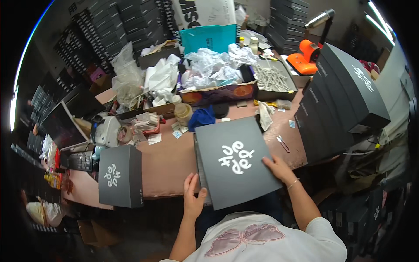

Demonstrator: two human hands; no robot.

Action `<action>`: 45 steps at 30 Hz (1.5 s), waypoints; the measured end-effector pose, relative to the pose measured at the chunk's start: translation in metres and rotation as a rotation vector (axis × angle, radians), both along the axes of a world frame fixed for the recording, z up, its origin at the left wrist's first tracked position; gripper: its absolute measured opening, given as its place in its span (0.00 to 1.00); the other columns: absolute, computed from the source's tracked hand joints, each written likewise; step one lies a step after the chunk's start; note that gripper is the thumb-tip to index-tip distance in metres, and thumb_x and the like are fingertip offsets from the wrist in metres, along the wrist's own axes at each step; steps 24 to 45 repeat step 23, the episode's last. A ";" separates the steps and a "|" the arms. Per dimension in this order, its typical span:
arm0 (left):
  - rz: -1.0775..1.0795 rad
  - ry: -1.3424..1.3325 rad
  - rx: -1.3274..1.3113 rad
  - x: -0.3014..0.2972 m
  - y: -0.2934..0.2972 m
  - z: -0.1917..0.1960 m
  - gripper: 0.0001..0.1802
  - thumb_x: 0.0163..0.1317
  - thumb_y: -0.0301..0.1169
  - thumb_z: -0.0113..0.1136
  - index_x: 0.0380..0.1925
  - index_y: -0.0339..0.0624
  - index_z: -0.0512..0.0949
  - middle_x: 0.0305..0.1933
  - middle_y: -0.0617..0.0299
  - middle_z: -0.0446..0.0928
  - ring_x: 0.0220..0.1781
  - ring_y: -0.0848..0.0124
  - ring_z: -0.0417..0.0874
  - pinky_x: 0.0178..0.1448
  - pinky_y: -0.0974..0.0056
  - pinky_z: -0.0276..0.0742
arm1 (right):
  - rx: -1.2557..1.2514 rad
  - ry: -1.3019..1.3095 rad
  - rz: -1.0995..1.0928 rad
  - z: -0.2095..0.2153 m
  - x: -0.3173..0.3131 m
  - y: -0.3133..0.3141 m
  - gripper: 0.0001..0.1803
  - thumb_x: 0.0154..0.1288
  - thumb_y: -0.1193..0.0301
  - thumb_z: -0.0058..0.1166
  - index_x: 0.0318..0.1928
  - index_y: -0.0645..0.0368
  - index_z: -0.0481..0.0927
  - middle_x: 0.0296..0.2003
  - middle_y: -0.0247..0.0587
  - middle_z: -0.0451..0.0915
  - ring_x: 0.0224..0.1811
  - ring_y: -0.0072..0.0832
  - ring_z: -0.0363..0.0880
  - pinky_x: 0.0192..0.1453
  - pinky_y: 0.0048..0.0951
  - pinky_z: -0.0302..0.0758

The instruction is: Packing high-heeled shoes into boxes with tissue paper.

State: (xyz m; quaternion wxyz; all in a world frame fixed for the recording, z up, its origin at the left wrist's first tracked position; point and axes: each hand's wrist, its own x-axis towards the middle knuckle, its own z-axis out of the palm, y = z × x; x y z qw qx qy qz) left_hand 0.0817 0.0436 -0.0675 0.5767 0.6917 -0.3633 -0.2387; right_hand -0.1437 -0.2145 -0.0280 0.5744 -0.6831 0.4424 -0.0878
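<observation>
In front of me a dark grey shoebox with white lettering on its lid point(240, 179) sits tilted at the table's front edge. A lighter strip of the box's side point(201, 168) shows beneath the lid's left edge. My right hand point(279, 169) grips the lid's right edge, with the thumb on top and the fingers hidden underneath. Beside the left edge is my left hand point(194, 198), fingers stretched upward and thumb apart, its thumb tip against the box. A similar closed shoebox point(121, 177) stands to the left.
At right, grey shoeboxes point(325, 109) are stacked high. Small red-handled snips point(283, 144) lie beside the lid. Behind it are a blue cloth point(202, 118), a glue jar point(183, 114), a carton of crumpled paper point(218, 94) and an orange lamp base point(302, 64). A monitor point(65, 126) stands far left.
</observation>
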 end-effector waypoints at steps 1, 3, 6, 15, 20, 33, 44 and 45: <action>-0.020 -0.022 0.011 0.004 -0.008 -0.014 0.31 0.71 0.39 0.51 0.66 0.30 0.60 0.69 0.49 0.62 0.68 0.60 0.66 0.71 0.60 0.60 | -0.048 0.049 0.017 -0.006 -0.001 0.007 0.29 0.68 0.54 0.51 0.58 0.67 0.73 0.45 0.53 0.82 0.47 0.33 0.81 0.52 0.33 0.75; 0.037 0.101 0.064 0.005 -0.021 -0.012 0.30 0.69 0.31 0.54 0.66 0.28 0.59 0.67 0.46 0.64 0.68 0.60 0.65 0.72 0.59 0.57 | -0.218 0.054 0.062 -0.019 0.010 0.011 0.30 0.67 0.52 0.53 0.56 0.66 0.74 0.42 0.57 0.82 0.43 0.40 0.82 0.50 0.36 0.75; 0.111 0.412 -0.031 0.011 -0.024 -0.009 0.29 0.69 0.25 0.50 0.67 0.27 0.57 0.64 0.46 0.68 0.60 0.65 0.74 0.63 0.64 0.70 | -0.253 0.040 0.143 -0.048 0.019 -0.001 0.33 0.65 0.45 0.53 0.51 0.66 0.78 0.38 0.57 0.83 0.39 0.41 0.83 0.44 0.36 0.77; 0.121 0.384 0.204 0.015 -0.011 -0.017 0.32 0.68 0.44 0.55 0.58 0.25 0.67 0.58 0.43 0.71 0.55 0.56 0.72 0.59 0.55 0.71 | -0.158 -0.113 -0.029 -0.061 0.011 0.025 0.43 0.59 0.42 0.57 0.65 0.62 0.68 0.45 0.58 0.80 0.47 0.43 0.79 0.52 0.33 0.73; -0.018 0.682 0.252 0.021 -0.002 -0.048 0.37 0.68 0.51 0.47 0.65 0.32 0.59 0.66 0.45 0.63 0.64 0.51 0.66 0.67 0.49 0.65 | -0.021 -0.260 -0.127 -0.108 0.021 0.023 0.40 0.62 0.44 0.55 0.65 0.60 0.70 0.51 0.57 0.78 0.52 0.40 0.77 0.56 0.33 0.72; -0.121 0.893 0.223 0.058 -0.027 -0.084 0.42 0.66 0.54 0.44 0.71 0.36 0.52 0.72 0.46 0.58 0.71 0.49 0.61 0.73 0.47 0.59 | -0.191 -0.302 -0.242 -0.145 0.039 0.027 0.36 0.61 0.45 0.56 0.62 0.55 0.74 0.53 0.60 0.78 0.58 0.45 0.76 0.64 0.31 0.69; -0.121 0.893 0.223 0.058 -0.027 -0.084 0.42 0.66 0.54 0.44 0.71 0.36 0.52 0.72 0.46 0.58 0.71 0.49 0.61 0.73 0.47 0.59 | -0.191 -0.302 -0.242 -0.145 0.039 0.027 0.36 0.61 0.45 0.56 0.62 0.55 0.74 0.53 0.60 0.78 0.58 0.45 0.76 0.64 0.31 0.69; -0.121 0.893 0.223 0.058 -0.027 -0.084 0.42 0.66 0.54 0.44 0.71 0.36 0.52 0.72 0.46 0.58 0.71 0.49 0.61 0.73 0.47 0.59 | -0.191 -0.302 -0.242 -0.145 0.039 0.027 0.36 0.61 0.45 0.56 0.62 0.55 0.74 0.53 0.60 0.78 0.58 0.45 0.76 0.64 0.31 0.69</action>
